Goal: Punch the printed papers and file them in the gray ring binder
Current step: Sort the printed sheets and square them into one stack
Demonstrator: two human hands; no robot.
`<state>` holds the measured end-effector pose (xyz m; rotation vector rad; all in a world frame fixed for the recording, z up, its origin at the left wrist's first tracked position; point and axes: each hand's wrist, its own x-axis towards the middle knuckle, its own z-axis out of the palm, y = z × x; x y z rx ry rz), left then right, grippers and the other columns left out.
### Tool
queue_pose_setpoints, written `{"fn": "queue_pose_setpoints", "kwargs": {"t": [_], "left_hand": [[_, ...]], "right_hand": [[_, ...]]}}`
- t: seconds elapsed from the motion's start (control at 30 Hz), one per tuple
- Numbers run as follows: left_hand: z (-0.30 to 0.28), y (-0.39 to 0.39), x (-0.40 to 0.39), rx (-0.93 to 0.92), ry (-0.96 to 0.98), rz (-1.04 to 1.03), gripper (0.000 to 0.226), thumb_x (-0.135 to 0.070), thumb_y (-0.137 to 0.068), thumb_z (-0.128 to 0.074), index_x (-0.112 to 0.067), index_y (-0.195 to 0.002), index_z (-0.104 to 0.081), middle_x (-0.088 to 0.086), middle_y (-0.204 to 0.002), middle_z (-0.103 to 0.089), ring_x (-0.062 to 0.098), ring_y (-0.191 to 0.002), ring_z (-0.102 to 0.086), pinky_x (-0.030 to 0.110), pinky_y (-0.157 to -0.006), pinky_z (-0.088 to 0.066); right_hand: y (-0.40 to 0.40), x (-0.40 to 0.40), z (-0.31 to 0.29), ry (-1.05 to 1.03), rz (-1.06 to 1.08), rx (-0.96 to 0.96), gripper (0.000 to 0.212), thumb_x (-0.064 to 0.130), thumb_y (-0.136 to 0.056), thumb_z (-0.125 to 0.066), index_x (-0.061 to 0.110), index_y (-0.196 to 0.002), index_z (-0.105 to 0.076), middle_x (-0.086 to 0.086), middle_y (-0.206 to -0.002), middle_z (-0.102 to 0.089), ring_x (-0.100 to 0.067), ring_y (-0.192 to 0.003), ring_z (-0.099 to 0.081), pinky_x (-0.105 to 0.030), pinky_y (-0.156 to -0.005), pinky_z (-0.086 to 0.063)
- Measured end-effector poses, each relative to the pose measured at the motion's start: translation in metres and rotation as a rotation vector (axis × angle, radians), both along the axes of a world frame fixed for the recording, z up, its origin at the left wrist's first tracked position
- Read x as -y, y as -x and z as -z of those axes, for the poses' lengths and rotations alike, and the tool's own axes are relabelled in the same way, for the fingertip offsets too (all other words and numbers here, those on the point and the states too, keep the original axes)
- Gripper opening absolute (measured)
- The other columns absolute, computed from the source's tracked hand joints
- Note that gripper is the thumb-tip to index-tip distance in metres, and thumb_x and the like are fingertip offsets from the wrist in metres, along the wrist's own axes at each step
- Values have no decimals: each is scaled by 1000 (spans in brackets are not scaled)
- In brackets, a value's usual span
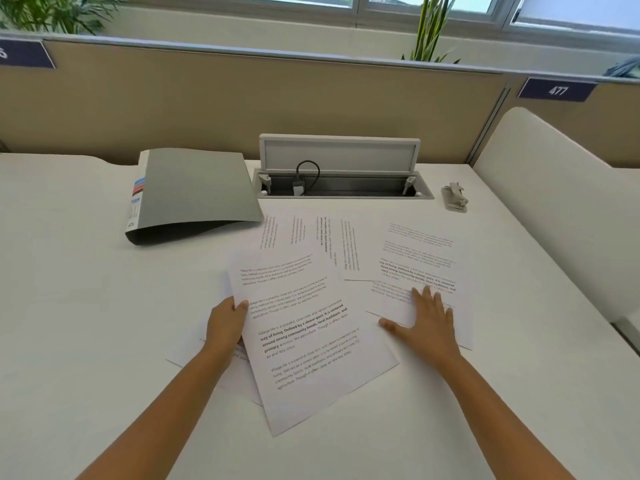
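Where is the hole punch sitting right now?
The hole punch sits far right on the desk, just right of the open cable tray, beyond the papers.

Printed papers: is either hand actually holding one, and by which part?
The left hand grips the front printed sheet by its left edge. The right hand lies flat on another sheet, holding nothing.

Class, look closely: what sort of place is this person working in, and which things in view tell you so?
Probably an open-plan office: a white desk behind a partition with a numbered plate, a desk cable hatch, and a gray ring binder beside printed papers.
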<state>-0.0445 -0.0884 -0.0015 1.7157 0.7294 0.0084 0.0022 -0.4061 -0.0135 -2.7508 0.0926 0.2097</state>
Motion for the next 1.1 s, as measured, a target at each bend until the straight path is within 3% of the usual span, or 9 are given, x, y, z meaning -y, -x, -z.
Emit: {"fn": "queue_pose_setpoints", "kwargs": {"t": [0.33,0.47,0.57,0.6,0.67,0.83,0.93,1.0,1.1], "left_hand": [[2,1,-1,8,-31,14,19,-17,-97,-40,-7,-99,-55,9,-94,-61,28,-84,-58,33,-67,-47],[2,2,-1,7,-38,21,19,-17,-97,-40,-5,-97,-55,10,-93,-61,29,-83,-58,33,-68,-47],[1,2,-2,5,-35,27,20,-18,-97,-41,-5,-100,-56,12,-98,-62,33,-89,-60,41,-75,-49],[1,2,-3,0,-32,29,20,-18,-97,-41,-5,-101,-56,13,-99,-63,33,-90,-61,42,-77,-50],[2,2,-3,1,-9,29,20,-18,-97,-41,-5,-100,-55,14,-99,-63,32,-87,-60,41,-75,-49],[1,2,-4,13,6,32,18,-17,-97,-41,-6,-99,-55,15,-102,-63,31,-88,-59,38,-74,-49],[2,1,-5,5,15,29,19,-19,-97,-41,-6,-99,-55,15,-102,-63,32,-89,-60,42,-78,-50],[3,2,-4,16,40,19,23,-21,-98,-39,-6,-99,-56,14,-100,-63,29,-82,-60,38,-71,-51],[0,4,-2,43,86,-5,32,-29,-99,-32,-8,-98,-56,11,-91,-63,24,-72,-58,29,-57,-45]], "right_hand": [[2,6,-4,24,-30,1,89,62,-83,-47,17,-148,-8,2,-157,-10,-16,-145,-6,-39,-118,-8],[6,3,-5,11,-3,47,61,46,-94,-40,20,-146,-22,0,-154,-23,-17,-143,-17,-38,-114,-19],[12,10,-9,-84,89,174,40,33,-97,-37,25,-135,-44,-5,-135,-52,-25,-121,-49,-37,-91,-42],[15,13,-13,-132,128,221,35,31,-97,-38,25,-130,-49,-6,-122,-60,-27,-108,-56,-34,-79,-44],[20,18,-21,-204,201,280,33,31,-97,-39,25,-126,-52,-8,-111,-65,-30,-95,-59,-31,-71,-41],[29,26,-47,-405,130,386,45,37,-95,-41,21,-137,-43,-5,-134,-54,-27,-121,-52,-36,-97,-43],[36,17,-54,-459,2,342,60,59,-87,-38,25,-137,-42,2,-136,-51,-17,-123,-49,-34,-102,-41],[43,5,-55,-474,-71,298,70,67,-79,-32,29,-137,-42,5,-137,-50,-12,-125,-46,-34,-104,-40],[54,-19,-58,-401,-212,261,64,65,-82,-32,35,-139,-35,15,-140,-39,-5,-130,-36,-30,-110,-30]]}}
